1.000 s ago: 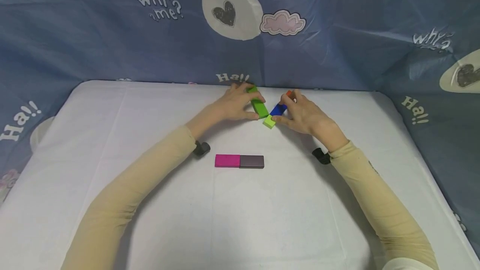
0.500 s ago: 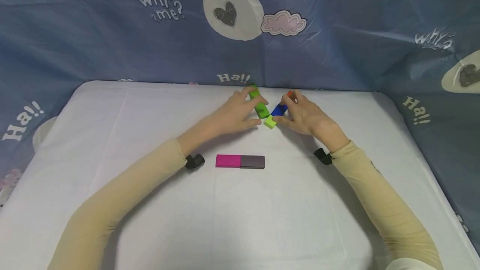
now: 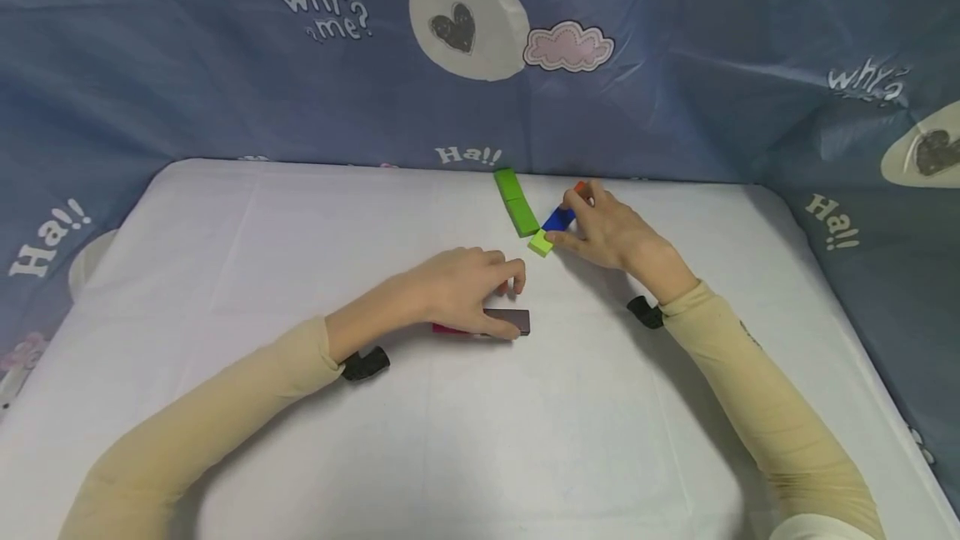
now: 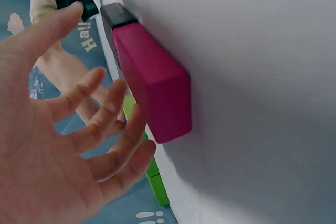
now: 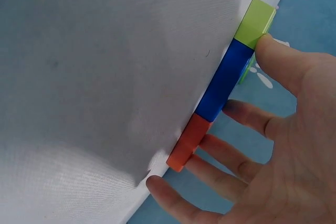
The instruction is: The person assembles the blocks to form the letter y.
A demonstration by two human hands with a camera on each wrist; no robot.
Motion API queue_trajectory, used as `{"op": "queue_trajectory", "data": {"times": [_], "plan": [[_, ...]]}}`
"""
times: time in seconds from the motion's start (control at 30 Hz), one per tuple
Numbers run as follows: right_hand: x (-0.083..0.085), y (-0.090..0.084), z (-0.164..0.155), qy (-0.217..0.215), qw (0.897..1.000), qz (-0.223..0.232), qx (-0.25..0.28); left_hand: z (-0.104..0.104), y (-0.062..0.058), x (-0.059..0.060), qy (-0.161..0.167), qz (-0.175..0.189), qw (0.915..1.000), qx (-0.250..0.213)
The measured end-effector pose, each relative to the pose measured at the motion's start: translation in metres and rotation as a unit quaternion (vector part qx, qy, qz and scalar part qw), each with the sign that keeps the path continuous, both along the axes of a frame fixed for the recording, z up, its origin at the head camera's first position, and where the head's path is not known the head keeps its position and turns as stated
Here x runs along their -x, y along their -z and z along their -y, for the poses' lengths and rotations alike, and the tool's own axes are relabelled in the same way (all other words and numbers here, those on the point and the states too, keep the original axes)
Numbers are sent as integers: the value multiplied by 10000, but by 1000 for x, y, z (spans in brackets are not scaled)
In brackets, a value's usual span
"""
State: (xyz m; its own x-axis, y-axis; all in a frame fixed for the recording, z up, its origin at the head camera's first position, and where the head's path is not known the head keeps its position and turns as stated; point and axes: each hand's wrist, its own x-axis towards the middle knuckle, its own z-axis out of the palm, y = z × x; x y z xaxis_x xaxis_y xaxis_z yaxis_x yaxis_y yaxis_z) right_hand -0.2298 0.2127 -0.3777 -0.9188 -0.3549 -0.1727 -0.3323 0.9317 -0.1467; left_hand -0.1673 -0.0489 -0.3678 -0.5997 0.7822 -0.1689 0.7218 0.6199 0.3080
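Note:
My left hand (image 3: 465, 290) hovers over a magenta block (image 4: 152, 72) and the dark grey block (image 3: 519, 319) joined to its end. In the left wrist view its fingers are loosely bent, with a gap between thumb and fingertips and nothing held. In the head view this hand hides most of the magenta block. My right hand (image 3: 611, 227) touches a straight row of a lime block (image 5: 255, 22), a blue block (image 5: 224, 80) and an orange block (image 5: 190, 142). The thumb rests at the lime block; other fingertips lie along the blue and orange ones.
Two green blocks (image 3: 516, 202) lie end to end near the back edge, their near end meeting the lime block in a V shape. White cloth (image 3: 480, 440) covers the table. A blue printed curtain (image 3: 300, 90) stands behind and at the sides.
My left hand has left the green blocks and moved toward me, down to the magenta and grey blocks. The right hand stays at the coloured row.

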Motion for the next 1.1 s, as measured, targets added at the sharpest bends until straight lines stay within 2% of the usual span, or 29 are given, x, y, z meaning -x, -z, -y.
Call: {"op": "queue_trajectory", "data": {"times": [0.13, 0.33, 0.6, 0.73, 0.93, 1.1], "plan": [[0, 0, -1, 49, 10000, 52, -45, 3, 4, -7, -3, -104, 9998, 183], [1, 0, -1, 35, 10000, 56, -29, 4, 12, -8, 67, -346, 9993, 88], [1, 0, 0, 37, 10000, 23, 7, 4, 12, -7, 46, -232, 9996, -160], [1, 0, 0, 37, 10000, 28, 0, 3, 12, -5, -28, -295, 9992, -276], [1, 0, 1, 17, 10000, 38, -27, 3, 14, 1, -220, -732, 9968, -236], [0, 0, 0, 58, 10000, 38, -32, -2, 14, 4, -594, -1191, 9909, -174]]}}
